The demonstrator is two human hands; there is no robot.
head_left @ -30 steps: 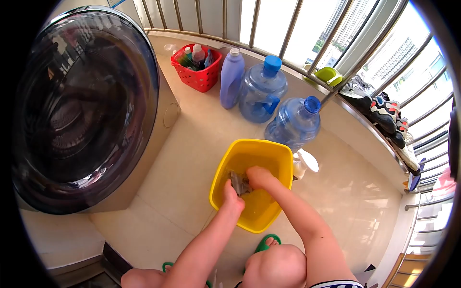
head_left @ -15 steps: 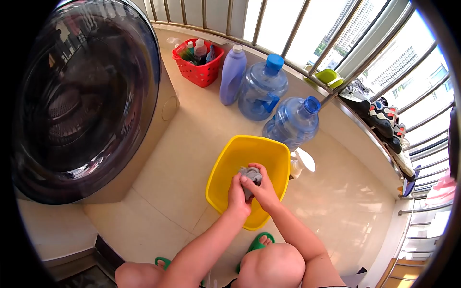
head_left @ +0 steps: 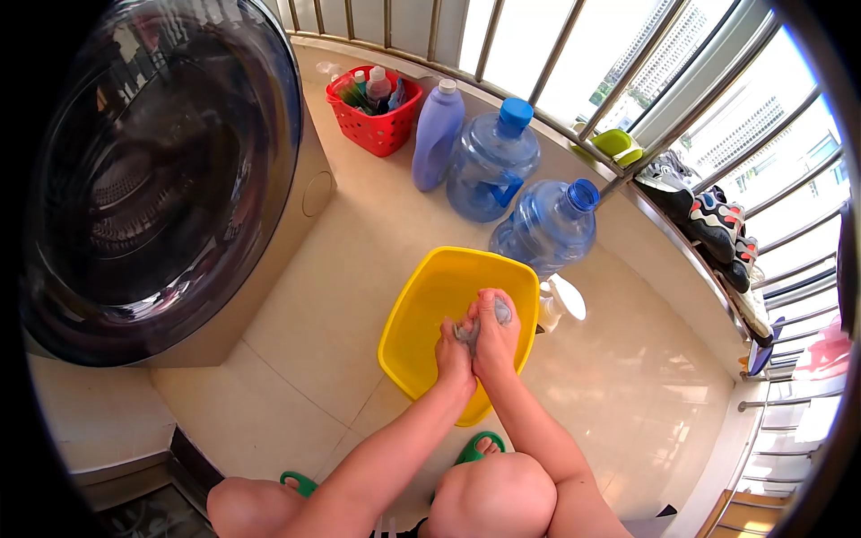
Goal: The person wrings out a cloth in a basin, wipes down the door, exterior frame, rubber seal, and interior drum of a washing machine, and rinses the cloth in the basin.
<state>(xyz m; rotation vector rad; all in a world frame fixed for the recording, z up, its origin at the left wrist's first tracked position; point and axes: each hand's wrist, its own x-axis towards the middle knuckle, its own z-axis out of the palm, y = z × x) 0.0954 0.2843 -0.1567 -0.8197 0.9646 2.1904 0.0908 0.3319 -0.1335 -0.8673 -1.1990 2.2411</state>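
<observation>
A crumpled grey cloth (head_left: 468, 335) is squeezed between both hands over the yellow basin (head_left: 414, 309). My left hand (head_left: 455, 359) is closed around one end of it. The fingers of my right hand (head_left: 496, 336) wrap the other end, with a bit of grey showing by the thumb. The two hands press together at the wrists. Most of the cloth is hidden inside the fingers, so its kind cannot be made out. Beside the basin's right rim stands a white pump bottle (head_left: 558, 302).
Behind the basin are two blue water jugs (head_left: 544, 229), a purple detergent bottle (head_left: 438, 139) and a red basket (head_left: 372, 125) holding bottles. A dark round washer door (head_left: 161, 188) fills the left. Shoes (head_left: 715, 220) line the railing ledge at right.
My right hand has turned and shifted slightly right and up, wrapping its end of the cloth. The left hand has moved a little down, and the cloth is now more hidden and stretched between them.
</observation>
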